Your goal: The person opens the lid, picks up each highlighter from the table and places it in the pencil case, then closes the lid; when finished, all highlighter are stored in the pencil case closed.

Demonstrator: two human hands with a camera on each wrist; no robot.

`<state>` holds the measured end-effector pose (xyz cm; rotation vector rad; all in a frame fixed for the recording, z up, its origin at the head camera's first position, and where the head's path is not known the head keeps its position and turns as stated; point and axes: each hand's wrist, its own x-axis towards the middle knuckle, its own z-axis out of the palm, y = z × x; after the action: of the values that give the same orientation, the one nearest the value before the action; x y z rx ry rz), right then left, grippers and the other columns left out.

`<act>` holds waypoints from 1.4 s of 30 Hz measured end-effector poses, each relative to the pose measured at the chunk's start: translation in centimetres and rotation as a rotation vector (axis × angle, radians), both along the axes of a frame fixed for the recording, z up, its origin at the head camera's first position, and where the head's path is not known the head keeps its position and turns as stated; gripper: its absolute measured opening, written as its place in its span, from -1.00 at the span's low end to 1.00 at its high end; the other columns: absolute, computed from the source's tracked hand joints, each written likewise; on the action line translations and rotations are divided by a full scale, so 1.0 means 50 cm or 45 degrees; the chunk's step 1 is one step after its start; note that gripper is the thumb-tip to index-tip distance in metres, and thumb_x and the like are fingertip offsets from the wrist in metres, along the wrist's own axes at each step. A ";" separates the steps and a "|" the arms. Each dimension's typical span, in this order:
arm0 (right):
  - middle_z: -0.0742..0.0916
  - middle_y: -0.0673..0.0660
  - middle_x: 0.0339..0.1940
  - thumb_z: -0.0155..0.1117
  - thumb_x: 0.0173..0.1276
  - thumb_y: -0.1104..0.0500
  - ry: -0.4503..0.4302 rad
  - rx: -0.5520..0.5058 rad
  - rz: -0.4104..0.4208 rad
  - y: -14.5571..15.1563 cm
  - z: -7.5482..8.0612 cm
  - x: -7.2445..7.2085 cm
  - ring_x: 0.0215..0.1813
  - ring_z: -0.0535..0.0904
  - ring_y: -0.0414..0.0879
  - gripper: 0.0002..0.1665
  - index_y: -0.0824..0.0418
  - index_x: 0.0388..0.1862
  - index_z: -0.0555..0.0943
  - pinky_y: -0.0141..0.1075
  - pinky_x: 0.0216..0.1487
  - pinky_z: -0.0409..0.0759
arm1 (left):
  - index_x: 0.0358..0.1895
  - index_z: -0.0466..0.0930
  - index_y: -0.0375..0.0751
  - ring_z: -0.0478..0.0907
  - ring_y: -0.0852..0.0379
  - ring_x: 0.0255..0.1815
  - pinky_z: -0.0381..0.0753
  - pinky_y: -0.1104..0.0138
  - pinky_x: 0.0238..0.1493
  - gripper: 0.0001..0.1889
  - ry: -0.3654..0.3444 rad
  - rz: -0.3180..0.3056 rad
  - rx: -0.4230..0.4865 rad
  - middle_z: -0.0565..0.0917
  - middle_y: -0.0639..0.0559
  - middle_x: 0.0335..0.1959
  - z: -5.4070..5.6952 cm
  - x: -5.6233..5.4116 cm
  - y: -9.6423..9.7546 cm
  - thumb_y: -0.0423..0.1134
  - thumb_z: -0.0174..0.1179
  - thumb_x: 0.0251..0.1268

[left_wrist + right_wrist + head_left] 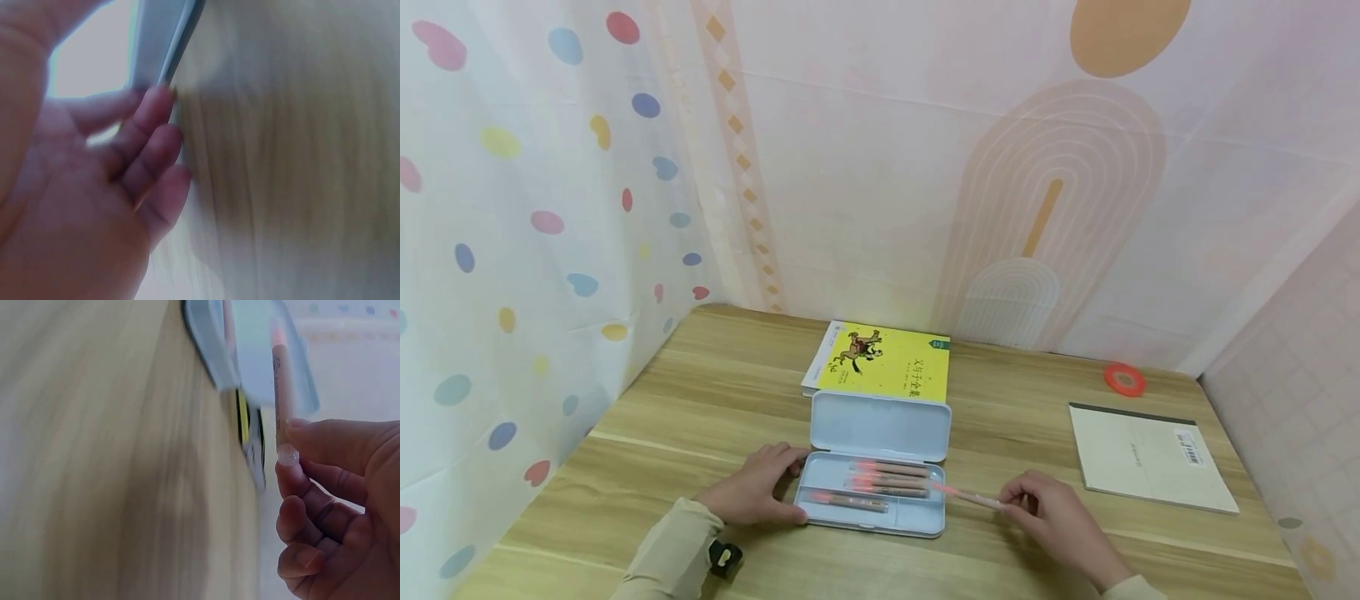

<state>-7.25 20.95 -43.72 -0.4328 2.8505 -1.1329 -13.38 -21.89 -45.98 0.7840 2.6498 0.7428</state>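
Observation:
An open pale blue pencil case (917, 523) lies on the table with its lid tilted back. Several pens (891, 482) with brownish barrels and pink ends are in its rear compartment, and one similar pen (850, 502) is in the front one. At the case's left end, my left hand (762, 487) holds its edge, thumb at the front corner and fingers toward the back. My right hand (1060, 517) pinches another pen (283, 387) by its clear-tipped end, between thumb and forefinger. In the head view its pink end points left, at the case's right side.
Behind the case lies a yellow book (895, 362), close to the raised lid. A cream notebook (1150, 458) is at the right, with a red ring-shaped roll (1124, 380) beyond it. Patterned curtains (865, 167) enclose the wooden table (715, 400) at the back and sides.

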 end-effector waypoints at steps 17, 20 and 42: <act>0.58 -0.10 -0.42 0.34 0.34 0.18 -0.049 0.036 0.157 -0.165 0.015 -0.061 -0.46 0.37 -0.32 -0.93 0.07 -0.37 0.64 -0.43 -0.41 0.42 | 0.32 0.36 -0.36 0.26 0.14 -0.11 0.31 0.26 -0.04 -0.10 0.022 0.004 0.017 0.42 0.13 -0.17 -0.001 0.000 0.001 0.14 0.45 -0.01; 0.58 -0.10 -0.40 0.33 0.34 0.19 -0.054 0.042 0.190 -0.190 0.015 -0.065 -0.43 0.39 -0.32 -0.91 0.06 -0.39 0.63 -0.43 -0.37 0.43 | 0.32 0.35 -0.37 0.26 0.14 -0.11 0.32 0.26 -0.05 -0.11 0.026 -0.006 0.021 0.42 0.12 -0.17 0.002 0.000 0.001 0.13 0.45 -0.01; 0.53 -0.15 -0.47 0.39 0.28 0.17 -0.014 0.201 0.226 -0.281 -0.015 -0.058 -0.38 0.36 -0.32 -0.87 0.02 -0.46 0.63 -0.41 -0.29 0.39 | 0.31 0.36 -0.36 0.26 0.14 -0.10 0.31 0.25 -0.05 -0.12 0.032 -0.013 0.019 0.42 0.13 -0.16 0.001 0.000 0.002 0.14 0.44 0.00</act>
<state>-10.17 6.90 -44.46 -0.6509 2.7970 -0.8706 -13.36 -21.79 -45.93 0.8156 2.6637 0.7559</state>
